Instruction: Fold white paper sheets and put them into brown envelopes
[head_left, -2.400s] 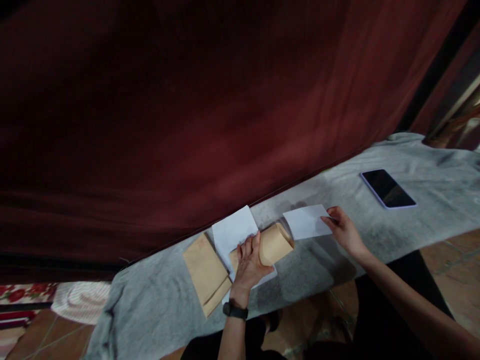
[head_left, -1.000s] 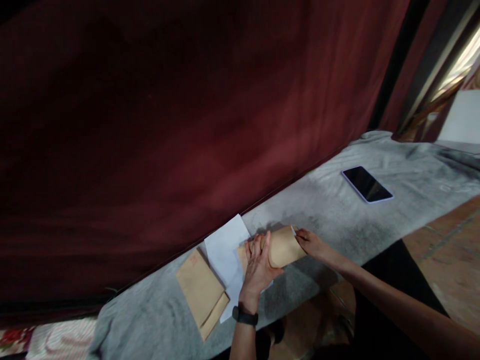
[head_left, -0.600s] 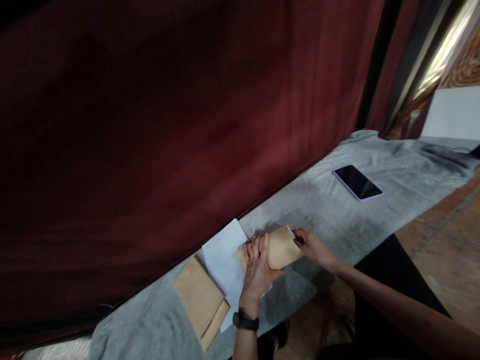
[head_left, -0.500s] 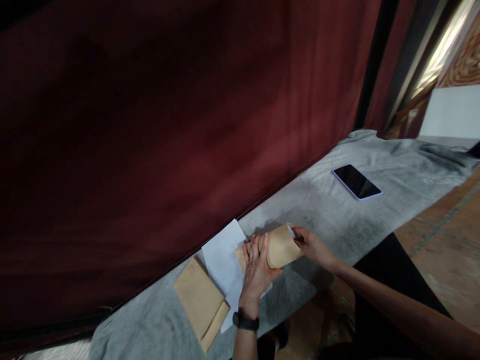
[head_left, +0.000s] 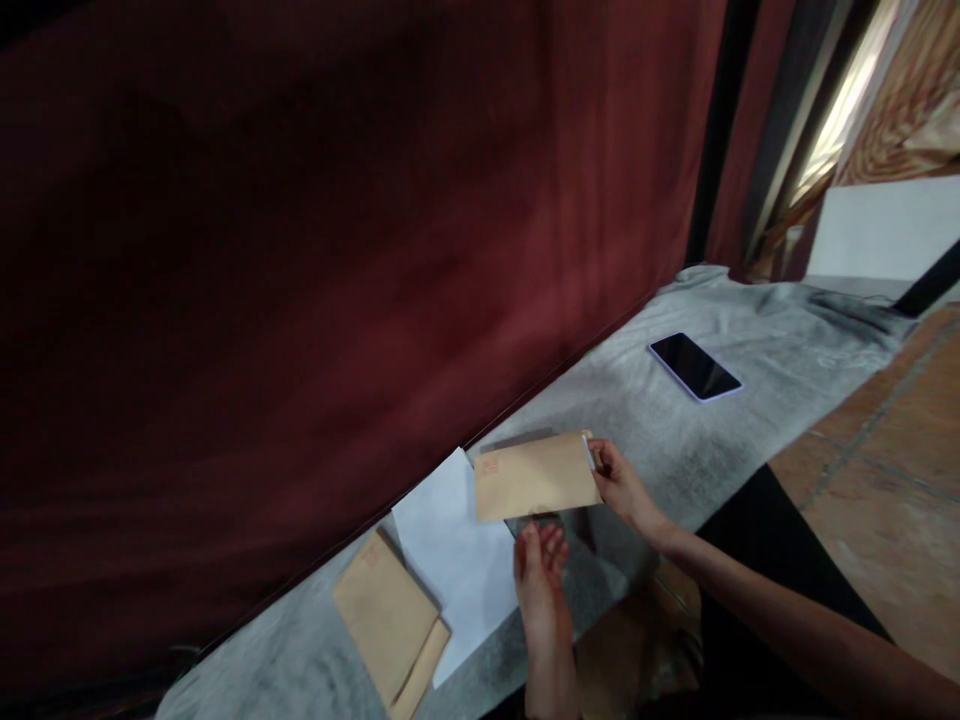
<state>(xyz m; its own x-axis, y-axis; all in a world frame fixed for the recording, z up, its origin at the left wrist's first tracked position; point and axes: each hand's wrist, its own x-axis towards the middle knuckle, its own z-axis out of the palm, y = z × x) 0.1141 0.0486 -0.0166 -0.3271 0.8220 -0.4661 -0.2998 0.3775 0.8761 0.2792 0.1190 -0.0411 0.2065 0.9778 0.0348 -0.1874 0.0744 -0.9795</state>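
Note:
A brown paper envelope (head_left: 536, 478) with a small red print in one corner is held by my right hand (head_left: 621, 488) at its right end. A white paper edge (head_left: 589, 452) shows at that end, by my fingers. My left hand (head_left: 541, 575) is just below the envelope's lower edge, palm turned up and fingers loosely curled and apart, with nothing seen in it. White paper sheets (head_left: 459, 560) lie under and left of the held envelope. Further left rest more brown envelopes (head_left: 390, 615), one partly over another.
A grey cloth (head_left: 630, 420) covers the long narrow surface. Towards its far right lies a phone (head_left: 696, 367) with a purple edge. A dark red curtain (head_left: 375, 250) rises along the back. Tiled floor (head_left: 885, 450) shows at the right.
My left hand has let go of the envelope and dropped below it. The envelope, earlier bent under that hand, now looks flat and shows its printed corner.

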